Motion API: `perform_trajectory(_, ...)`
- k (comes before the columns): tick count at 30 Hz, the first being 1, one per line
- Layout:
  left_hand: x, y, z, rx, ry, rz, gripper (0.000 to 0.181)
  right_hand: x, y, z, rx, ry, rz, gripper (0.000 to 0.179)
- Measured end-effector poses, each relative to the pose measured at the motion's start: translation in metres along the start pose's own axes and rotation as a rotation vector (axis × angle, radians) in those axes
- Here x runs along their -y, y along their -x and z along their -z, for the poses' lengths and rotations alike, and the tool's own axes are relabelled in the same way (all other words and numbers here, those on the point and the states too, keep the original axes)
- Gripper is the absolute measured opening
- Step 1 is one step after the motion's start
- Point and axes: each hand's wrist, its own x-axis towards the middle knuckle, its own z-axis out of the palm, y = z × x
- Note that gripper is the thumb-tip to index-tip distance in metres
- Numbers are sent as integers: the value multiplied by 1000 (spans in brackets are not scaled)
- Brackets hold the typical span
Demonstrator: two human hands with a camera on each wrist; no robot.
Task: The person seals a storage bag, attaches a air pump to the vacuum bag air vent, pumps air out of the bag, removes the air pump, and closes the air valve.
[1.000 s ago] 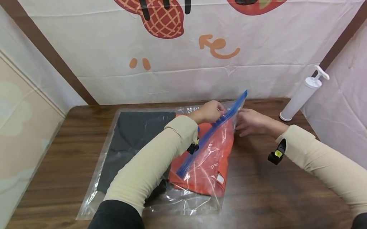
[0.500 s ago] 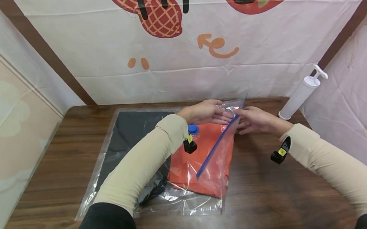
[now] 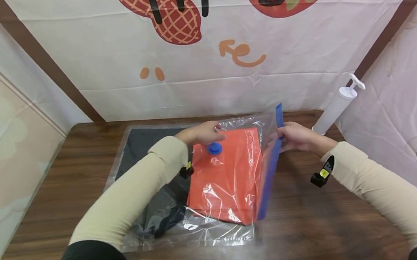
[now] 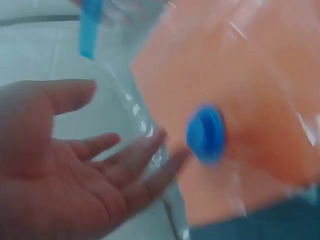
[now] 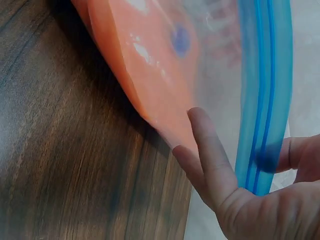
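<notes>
A clear vacuum storage bag [image 3: 224, 235] lies on the table with folded orange fabric [image 3: 230, 177] and dark fabric [image 3: 147, 141] inside. On its top face, over the orange part, sits a round blue valve cap [image 3: 215, 148]. My right hand [image 3: 297, 137] pinches the blue zip strip [image 5: 265, 100] along the bag's right side; the strip runs between thumb and fingers and stands raised. My left hand [image 3: 204, 133] hovers just behind the valve cap, fingers loosely spread and holding nothing. In the left wrist view its fingertips [image 4: 177, 160] are close beside the cap; contact cannot be told.
A white hand pump [image 3: 333, 112] with a T-handle stands at the back right corner of the brown wooden table [image 3: 312, 228]. A printed cloth backdrop [image 3: 205, 93] hangs right behind the table's back edge.
My left hand has left the zip strip and moved left to beside the valve cap. My right hand has drawn the strip rightward, so it now stands along the bag's right side.
</notes>
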Motion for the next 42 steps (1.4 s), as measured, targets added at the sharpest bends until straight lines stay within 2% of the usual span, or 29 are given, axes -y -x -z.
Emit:
perform_trajectory(3,23,15,7,-22,-266,33,66,-1,2,3,-2,-8,6,56)
perform_trajectory(6,51,31,17,-9,-435,120,80,-2,4,7,-2,-12,7,62)
perform_trajectory(9,81,47,28,28,-476,214,98,-4,7,11,-21,30,16,63)
perform_trajectory(10,91,51,32,43,-480,219,102,-5,8,12,-28,51,20,63)
perform_trajectory(14,125,72,39,85,-459,163,113,-11,9,17,-49,94,20,62)
perform_trajectory(17,144,84,38,68,-432,125,120,-16,7,20,-56,82,15,63)
perform_trajectory(20,153,90,31,25,-405,123,126,-19,2,23,-79,68,12,63)
perform_trajectory(24,156,89,25,-22,-411,140,126,-25,-4,29,-115,75,11,63)
perform_trajectory(29,156,85,27,-42,-431,142,125,-34,-11,36,-227,203,48,53)
perform_trajectory(33,156,81,30,-71,-445,130,125,-43,-19,40,-311,228,65,49)
perform_trajectory(35,156,80,30,-90,-448,129,124,-47,-22,41,-331,275,48,48)
perform_trajectory(36,157,80,29,-101,-451,120,123,-49,-22,41,-336,314,42,48)
perform_trajectory(39,161,84,25,-137,-457,98,119,-52,-21,38,-360,526,30,54)
perform_trajectory(42,166,97,16,-175,-445,75,111,-56,-14,27,-386,759,115,59)
